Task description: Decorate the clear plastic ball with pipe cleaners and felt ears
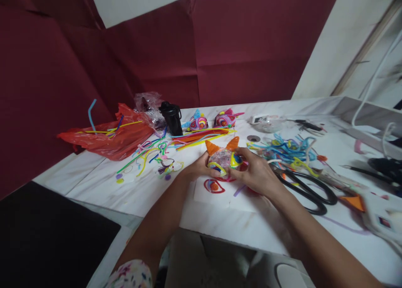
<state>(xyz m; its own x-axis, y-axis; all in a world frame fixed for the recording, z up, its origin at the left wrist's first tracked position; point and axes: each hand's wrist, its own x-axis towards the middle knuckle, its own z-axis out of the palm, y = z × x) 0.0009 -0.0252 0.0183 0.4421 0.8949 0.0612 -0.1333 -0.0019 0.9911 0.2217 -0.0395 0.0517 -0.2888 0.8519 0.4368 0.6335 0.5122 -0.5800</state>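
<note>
1. The left hand [197, 169] and the right hand [256, 173] together grasp a small round craft figure [223, 159] made of coiled pipe cleaners, with a pale translucent body, yellow and blue spirals and two orange cone-shaped ears on top.
2. The figure sits between the two palms, held just above the white tabletop [150, 191] near the middle of its front edge; the left fingers curl around its left side and the right fingers close over its right side.
3. Directly below the figure, on the tabletop, lies a small red pipe-cleaner loop with an orange centre [214, 186].
4. Just right of the right hand lies a pair of large black-handled scissors [309, 191], its handles toward the front edge.
5. Beyond the scissors is a tangle of blue, yellow and white pipe cleaners [284, 150].
6. Toward the back edge stand two finished pink-and-blue pipe-cleaner figures [212, 120], side by side, with a black cylindrical container [171, 117] just to their left.
7. A bundle of straight orange, red and yellow pipe cleaners [201, 136] lies in front of those figures.
8. At the back left corner sits a crumpled red plastic bag [109, 139], with loose coloured pipe-cleaner scraps [150, 156] scattered beside it.
9. A small orange cone [354, 202] rests near the right edge.
</note>
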